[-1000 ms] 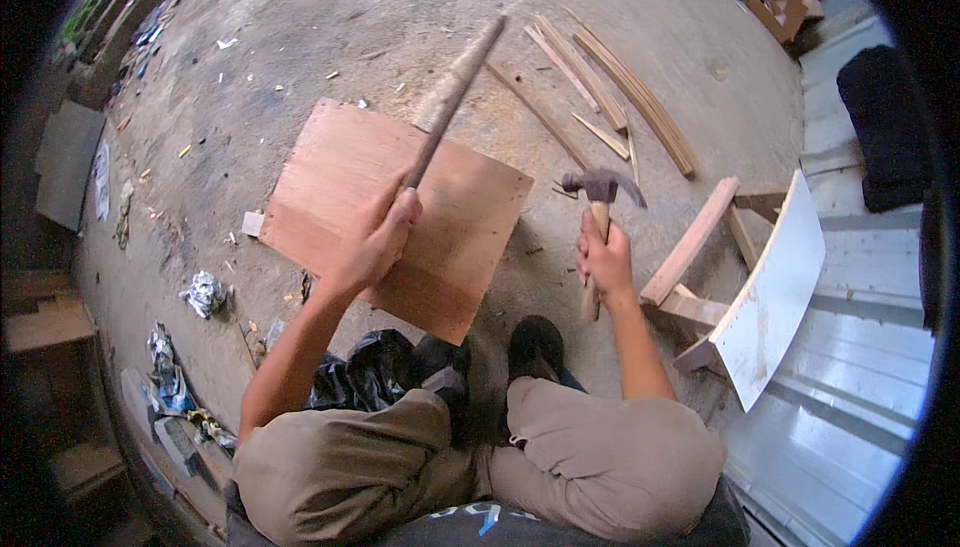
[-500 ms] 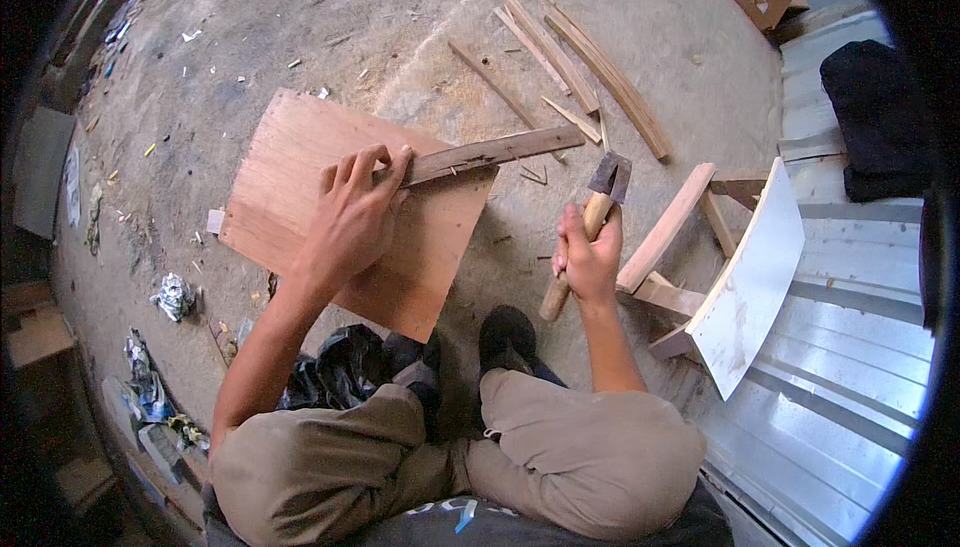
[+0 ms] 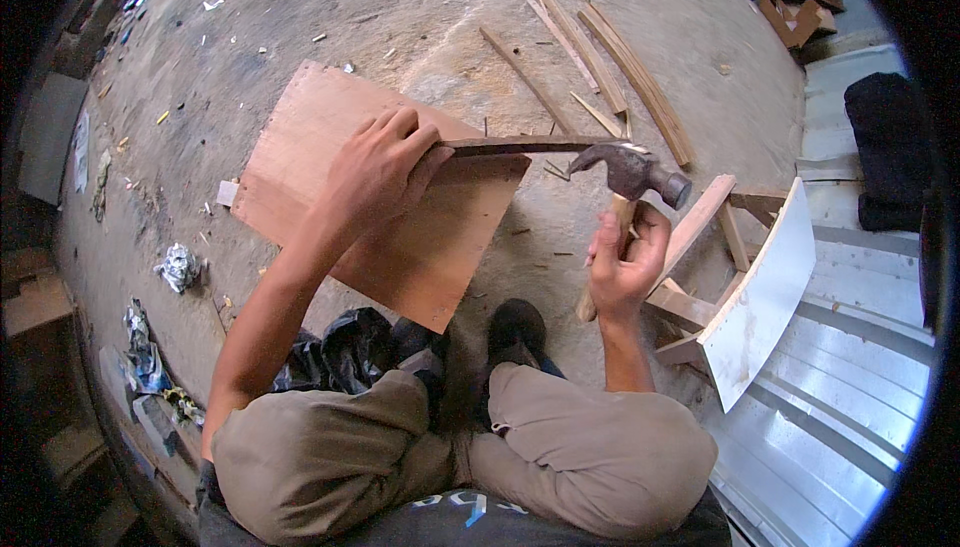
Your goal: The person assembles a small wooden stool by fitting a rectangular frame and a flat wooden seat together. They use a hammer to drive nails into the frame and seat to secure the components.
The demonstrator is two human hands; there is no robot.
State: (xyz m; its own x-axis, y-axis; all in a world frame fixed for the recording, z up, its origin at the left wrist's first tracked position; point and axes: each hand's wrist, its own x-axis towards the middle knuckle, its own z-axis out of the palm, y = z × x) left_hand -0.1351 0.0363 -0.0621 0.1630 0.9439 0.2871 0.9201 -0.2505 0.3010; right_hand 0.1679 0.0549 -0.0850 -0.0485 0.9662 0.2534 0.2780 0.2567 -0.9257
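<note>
My left hand (image 3: 385, 162) is closed on one end of a narrow dark wooden strip (image 3: 530, 144), over a plywood panel (image 3: 300, 132). The strip is turned edge-up, and a thin nail seems to stick up from it close to my fingers. In my right hand (image 3: 630, 259) is a claw hammer (image 3: 628, 169), gripped by its wooden handle. Its dark head is side-on, claw toward the left and striking face toward the right. The claw overlaps the strip's far end in view; whether they touch I cannot tell.
Several wooden strips (image 3: 640, 82) lie on the concrete floor ahead. To the right, a wooden frame with a white panel (image 3: 760, 292) stands beside corrugated metal sheets (image 3: 850, 347). A black plastic bag (image 3: 345, 347) sits by my feet. Crumpled foil (image 3: 180, 267) and scraps litter the left.
The hammer has moved right and turned, so its head is now side-on. The strip has rolled onto its edge in my left hand. The whole view has shifted slightly.
</note>
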